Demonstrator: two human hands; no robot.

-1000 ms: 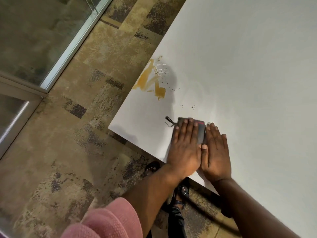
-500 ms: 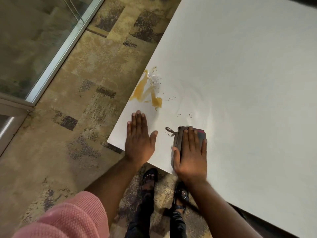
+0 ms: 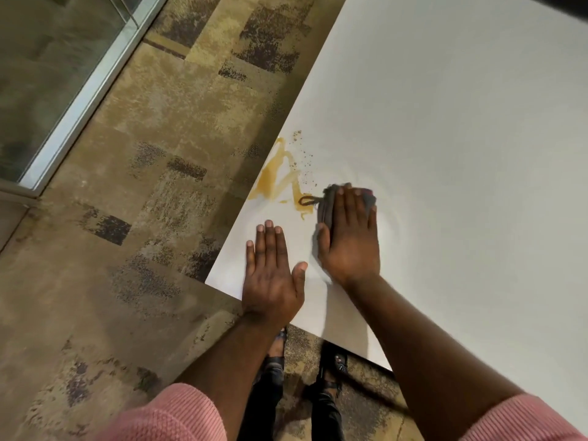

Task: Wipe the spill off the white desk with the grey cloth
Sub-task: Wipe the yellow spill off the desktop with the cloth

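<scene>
A yellow-brown spill with dark specks lies near the left edge of the white desk. My right hand presses flat on the folded grey cloth, whose far end and small loop touch the spill's right edge. Most of the cloth is hidden under the palm. My left hand lies flat on the desk near its corner, fingers apart, holding nothing, just below the spill.
The desk's corner and near edge are close to my hands. Patterned carpet lies to the left, with a glass partition and its metal frame at far left. My feet stand under the desk edge.
My left hand left the cloth and settled flat by the desk corner. My right hand took over the cloth and slid it forward and left until it touches the spill.
</scene>
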